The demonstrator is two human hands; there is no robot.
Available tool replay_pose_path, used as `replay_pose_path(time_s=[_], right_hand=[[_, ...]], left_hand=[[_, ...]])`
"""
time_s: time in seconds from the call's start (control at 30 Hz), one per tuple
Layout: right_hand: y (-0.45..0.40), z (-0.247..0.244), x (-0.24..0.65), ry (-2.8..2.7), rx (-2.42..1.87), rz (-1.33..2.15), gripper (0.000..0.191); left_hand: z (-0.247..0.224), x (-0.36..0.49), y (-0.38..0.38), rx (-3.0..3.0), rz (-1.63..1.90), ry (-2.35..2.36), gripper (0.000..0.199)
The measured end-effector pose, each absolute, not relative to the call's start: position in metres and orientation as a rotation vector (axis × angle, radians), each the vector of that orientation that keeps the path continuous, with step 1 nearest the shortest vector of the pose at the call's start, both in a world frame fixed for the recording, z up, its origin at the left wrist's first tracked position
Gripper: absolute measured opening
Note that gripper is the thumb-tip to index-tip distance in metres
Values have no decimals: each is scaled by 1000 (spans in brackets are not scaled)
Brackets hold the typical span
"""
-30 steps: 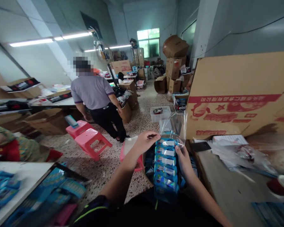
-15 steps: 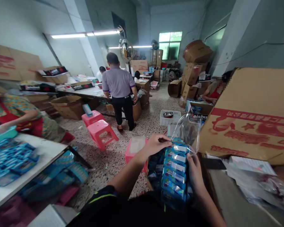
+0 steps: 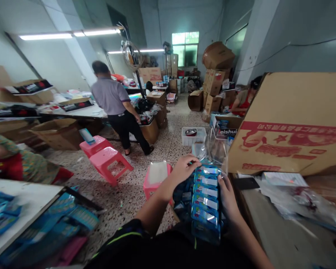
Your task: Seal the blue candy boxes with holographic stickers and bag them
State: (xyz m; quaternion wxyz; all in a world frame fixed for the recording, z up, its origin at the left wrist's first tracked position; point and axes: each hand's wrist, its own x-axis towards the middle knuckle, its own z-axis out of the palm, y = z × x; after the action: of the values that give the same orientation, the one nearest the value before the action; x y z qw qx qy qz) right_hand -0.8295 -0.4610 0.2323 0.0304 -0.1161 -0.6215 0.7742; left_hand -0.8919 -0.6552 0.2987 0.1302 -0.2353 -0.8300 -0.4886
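A clear plastic bag point(image 3: 217, 149) holds a column of several blue packs point(image 3: 205, 192), upright in front of my body. My left hand point(image 3: 186, 167) pinches the bag's edge at the top left of the packs, thumb and finger together. My right hand point(image 3: 228, 192) grips the bag along its right side, fingers partly hidden behind the packs. The open end of the bag stands up beyond the packs. Below and to the left, more blue packs point(image 3: 182, 198) lie in a carton, partly hidden by my left arm.
To the right are a table point(image 3: 285, 239) with plastic bags and a large cardboard flap point(image 3: 294, 112). Pink stools point(image 3: 110, 158) stand ahead on the left, near a standing person point(image 3: 112, 97). Blue packs lie on a white table point(image 3: 42, 194) at left, beside a seated person.
The view has turned to the right. The standing person has stepped and leans to the left. Both my hands keep their hold on the bag.
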Motion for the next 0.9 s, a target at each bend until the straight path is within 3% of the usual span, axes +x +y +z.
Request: replay_pose_path(time_s=[0.27, 0.4, 0.7, 0.9], right_hand=[[-461, 233, -831, -1809, -306, 2559, 75], [-460, 232, -828, -1729, -338, 2528, 77], [-450, 243, -812, -1656, -483, 2244, 81], [-444, 244, -805, -1625, -529, 2212, 86]], left_hand=[[304, -911, -649, -846, -1161, -2494, 16], [302, -906, -635, -990, -983, -2417, 22], [306, -910, -631, -1066, -1561, -2471, 26], [309, -906, -609, -969, -1444, -2371, 14]])
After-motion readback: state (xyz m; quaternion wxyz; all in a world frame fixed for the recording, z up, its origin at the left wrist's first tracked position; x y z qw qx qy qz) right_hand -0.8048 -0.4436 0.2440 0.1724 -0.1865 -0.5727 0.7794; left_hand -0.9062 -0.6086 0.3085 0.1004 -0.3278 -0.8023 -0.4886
